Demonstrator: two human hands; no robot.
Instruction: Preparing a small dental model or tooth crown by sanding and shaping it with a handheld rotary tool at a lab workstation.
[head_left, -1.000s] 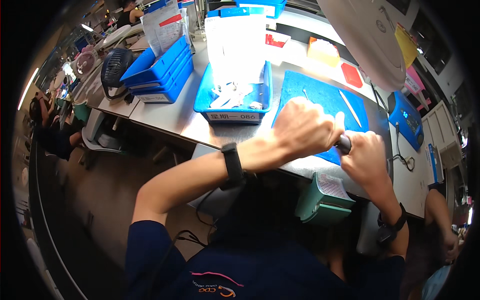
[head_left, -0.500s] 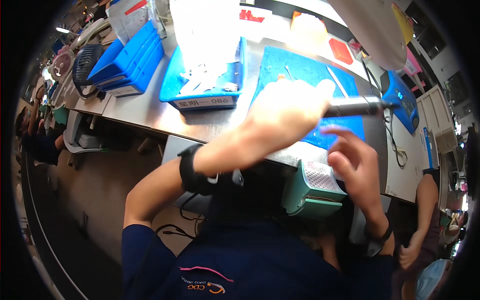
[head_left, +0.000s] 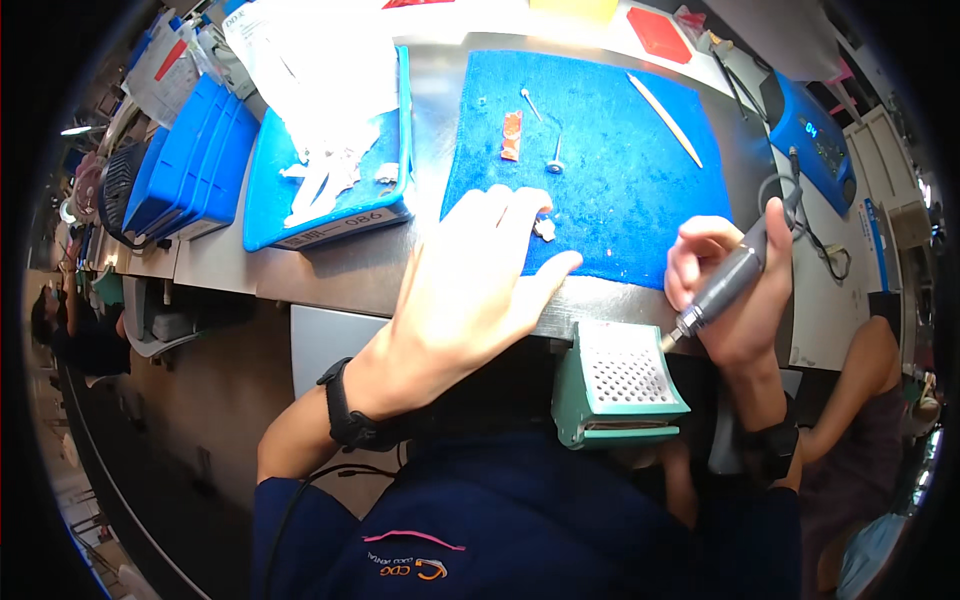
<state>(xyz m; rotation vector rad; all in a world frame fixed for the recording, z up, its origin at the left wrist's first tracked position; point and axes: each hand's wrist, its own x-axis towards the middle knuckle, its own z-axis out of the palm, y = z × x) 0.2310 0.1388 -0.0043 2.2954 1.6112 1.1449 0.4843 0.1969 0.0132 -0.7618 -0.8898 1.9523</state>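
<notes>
Handpiece (head_left: 733, 280), grey and corded, sits in the right grip (head_left: 750, 325), fingers wrapped about it, having passed from the left within the last half-second; its tip points down beside the perforated top of a green box (head_left: 622, 385) at the edge of the metal surface (head_left: 432, 110); the swap leaves the left grip (head_left: 460, 270) free of the tool, thumb and fingers apart around a small pale piece (head_left: 543, 230) near the front of the blue mat (head_left: 610, 190); whether they touch it cannot be told. Also in plain view now are an orange-red strip (head_left: 511, 136), a disc-ended bit (head_left: 555, 165), a slender pin (head_left: 530, 104) and a white pencil-like stick (head_left: 668, 120); a white label (head_left: 335, 228) with dark printed characters fronts the blue tray (head_left: 405, 120); lit digits glow on the blue control unit (head_left: 815, 140); a small logo (head_left: 430, 570) marks the navy shirt (head_left: 540, 510).
</notes>
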